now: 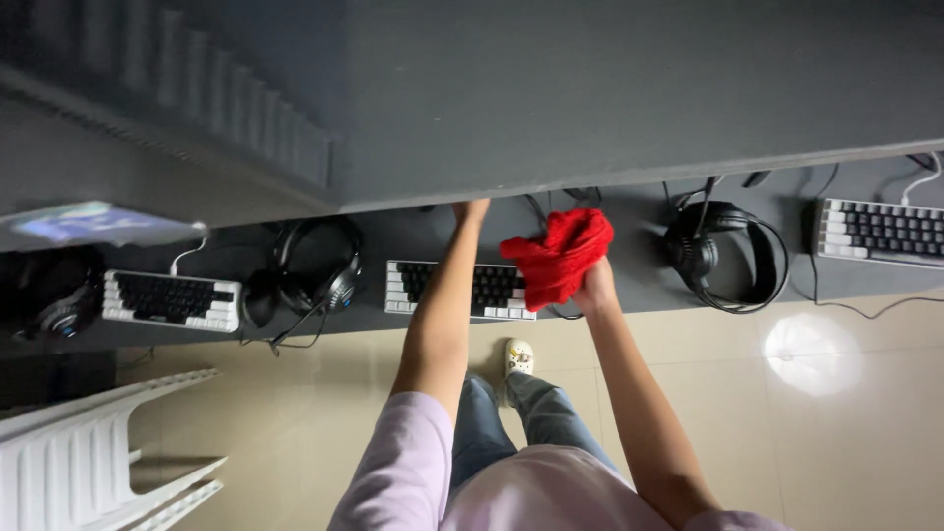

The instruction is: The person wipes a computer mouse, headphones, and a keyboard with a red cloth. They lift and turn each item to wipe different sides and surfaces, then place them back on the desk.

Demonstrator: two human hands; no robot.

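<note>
My right hand [594,287] grips a crumpled red cloth [557,254], held over the dark desk [629,280] just right of a white-and-black keyboard [492,290]. My left hand [469,210] reaches further out, and its fingers touch the lower edge of a large dark grey panel [610,88] that stands over the desk; the fingertips are hidden behind that edge. My left forearm crosses over the keyboard. My jeans and one light shoe [518,356] show below, on the tiled floor.
Black headphones [723,254] lie right of the cloth and another pair [313,267] left of the keyboard. More keyboards sit at far right [878,232] and left [169,299]. A white plastic chair [93,447] stands at bottom left. Cables trail across the desk.
</note>
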